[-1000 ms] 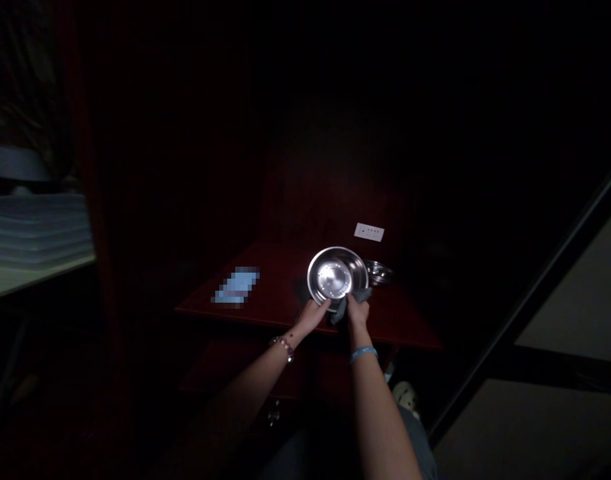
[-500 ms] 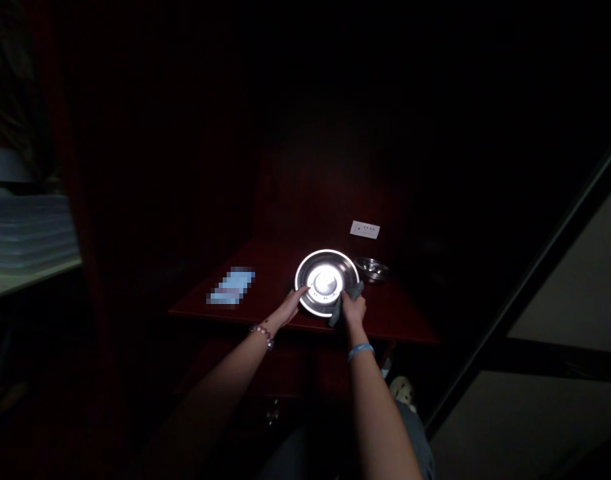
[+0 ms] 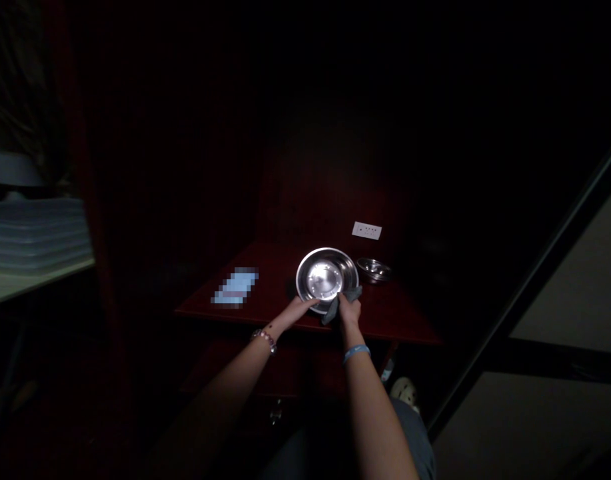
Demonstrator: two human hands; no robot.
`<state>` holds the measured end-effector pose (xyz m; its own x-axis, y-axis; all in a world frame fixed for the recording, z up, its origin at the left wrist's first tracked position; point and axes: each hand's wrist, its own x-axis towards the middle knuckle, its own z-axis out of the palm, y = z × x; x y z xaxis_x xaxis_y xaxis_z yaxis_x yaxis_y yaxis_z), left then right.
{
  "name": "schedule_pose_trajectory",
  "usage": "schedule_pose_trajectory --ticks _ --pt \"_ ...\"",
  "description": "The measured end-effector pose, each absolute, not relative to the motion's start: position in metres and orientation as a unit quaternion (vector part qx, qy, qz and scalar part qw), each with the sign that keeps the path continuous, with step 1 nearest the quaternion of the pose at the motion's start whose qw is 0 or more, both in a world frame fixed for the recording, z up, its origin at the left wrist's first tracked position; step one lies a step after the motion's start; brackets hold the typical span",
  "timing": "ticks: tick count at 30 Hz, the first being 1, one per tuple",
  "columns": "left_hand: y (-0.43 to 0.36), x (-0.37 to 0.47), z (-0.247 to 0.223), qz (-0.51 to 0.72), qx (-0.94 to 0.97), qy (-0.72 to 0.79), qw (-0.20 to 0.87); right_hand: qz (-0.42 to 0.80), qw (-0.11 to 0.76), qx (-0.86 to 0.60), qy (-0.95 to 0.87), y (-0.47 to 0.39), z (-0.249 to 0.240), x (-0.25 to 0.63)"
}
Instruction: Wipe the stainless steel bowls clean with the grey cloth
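Observation:
A shiny metal bowl is tilted up toward me above the dark red shelf. My left hand grips its lower left rim, thumb over the edge and the other fingers hidden beneath. At the lower right rim, my right hand is closed on a grey cloth, which it presses against the bowl. Behind the bowl to the right, more metal bowls rest on the shelf, seemingly stacked.
The dark red shelf carries a pixelated light-blue item at left. A white socket panel is on the back wall. Stacked pale trays stand on a surface at far left. A light shoe shows below the shelf.
The bowl has tilted slightly, and its bright glare has dimmed. My left thumb has slid lower along the rim. My right hand with the cloth has shifted slightly left and down.

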<state>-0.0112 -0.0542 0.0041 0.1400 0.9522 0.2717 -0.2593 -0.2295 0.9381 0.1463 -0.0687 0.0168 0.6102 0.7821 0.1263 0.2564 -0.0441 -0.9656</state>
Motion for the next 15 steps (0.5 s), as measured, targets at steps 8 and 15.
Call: schedule_pose_trajectory --ticks 8,15 --pt "-0.034 -0.013 -0.007 0.544 0.522 0.38 0.535 0.168 0.531 -0.715 -0.422 -0.076 0.033 0.167" --pt "-0.014 -0.014 -0.025 0.568 0.521 0.393 0.501 0.137 0.487 -0.743 -0.438 -0.081 0.042 0.176"
